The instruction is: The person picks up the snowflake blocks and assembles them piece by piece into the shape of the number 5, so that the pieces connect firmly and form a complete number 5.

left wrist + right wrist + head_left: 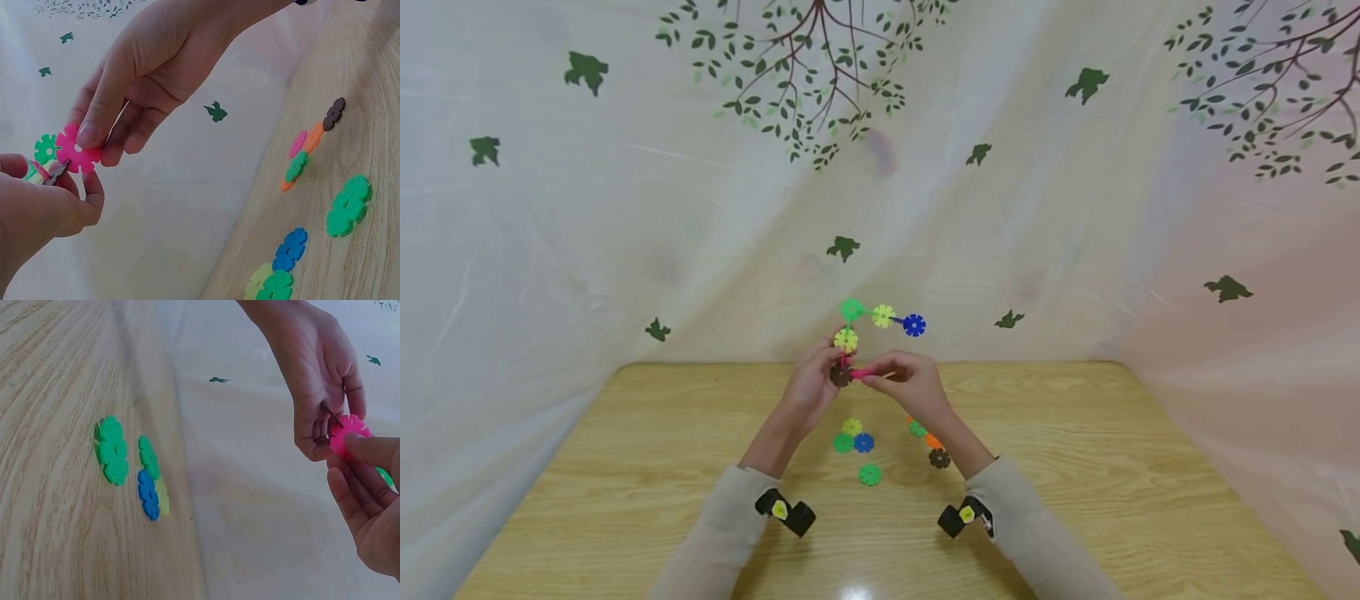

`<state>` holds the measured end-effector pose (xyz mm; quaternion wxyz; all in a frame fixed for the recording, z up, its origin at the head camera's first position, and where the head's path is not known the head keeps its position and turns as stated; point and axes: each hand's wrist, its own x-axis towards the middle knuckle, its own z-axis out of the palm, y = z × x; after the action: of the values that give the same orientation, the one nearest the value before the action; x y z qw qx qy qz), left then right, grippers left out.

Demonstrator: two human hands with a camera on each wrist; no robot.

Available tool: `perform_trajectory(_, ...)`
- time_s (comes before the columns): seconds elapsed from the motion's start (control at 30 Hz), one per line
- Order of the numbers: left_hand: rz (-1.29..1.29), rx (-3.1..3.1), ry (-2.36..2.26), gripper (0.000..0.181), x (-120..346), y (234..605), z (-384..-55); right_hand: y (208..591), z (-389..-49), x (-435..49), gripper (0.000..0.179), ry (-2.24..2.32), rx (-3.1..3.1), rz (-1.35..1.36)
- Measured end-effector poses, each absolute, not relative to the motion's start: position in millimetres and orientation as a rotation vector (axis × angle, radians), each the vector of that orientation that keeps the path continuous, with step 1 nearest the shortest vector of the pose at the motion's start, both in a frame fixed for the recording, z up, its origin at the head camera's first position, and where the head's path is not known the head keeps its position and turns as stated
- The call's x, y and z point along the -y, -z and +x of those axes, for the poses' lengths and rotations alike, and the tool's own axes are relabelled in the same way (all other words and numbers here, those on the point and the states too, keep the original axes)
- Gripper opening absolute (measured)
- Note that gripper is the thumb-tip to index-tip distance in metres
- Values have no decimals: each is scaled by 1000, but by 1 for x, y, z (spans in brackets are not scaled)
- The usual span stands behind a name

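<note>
My left hand (pixel 808 389) grips a chain of notched plastic discs, raised over the table's far part. At its top a green disc (pixel 852 310) links to a yellow disc (pixel 883 316) and a blue disc (pixel 914 325) on the right. Below the green one sit a second yellow disc (pixel 846 340), a pink piece partly hidden by fingers, and a dark brown disc (pixel 841 375). My right hand (pixel 916 385) pinches a pink disc (pixel 77 149) between thumb and fingers. In the left wrist view its edge meets the brown disc (pixel 57 172).
On the wooden table (pixel 700 467) lie a blue disc (pixel 864 442), a yellow disc (pixel 852 427) and green discs (pixel 870 475). Orange, pink, green and brown discs (pixel 334 114) lie under my right forearm. A leaf-patterned curtain (pixel 737 250) hangs behind the table.
</note>
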<state>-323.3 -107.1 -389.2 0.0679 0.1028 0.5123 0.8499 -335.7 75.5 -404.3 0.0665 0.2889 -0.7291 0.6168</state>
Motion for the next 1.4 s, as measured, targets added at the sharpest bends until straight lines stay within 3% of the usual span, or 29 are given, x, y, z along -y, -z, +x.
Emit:
perform_trajectory(0.63,289,-1596,-2457,57,109,388,-315,401,-333,-77,8,-1864,2182,988)
perform_trajectory(1.4,236,-1359,-2722,52,96,390,-314,403,-328,-75,10,-1858,2122,959)
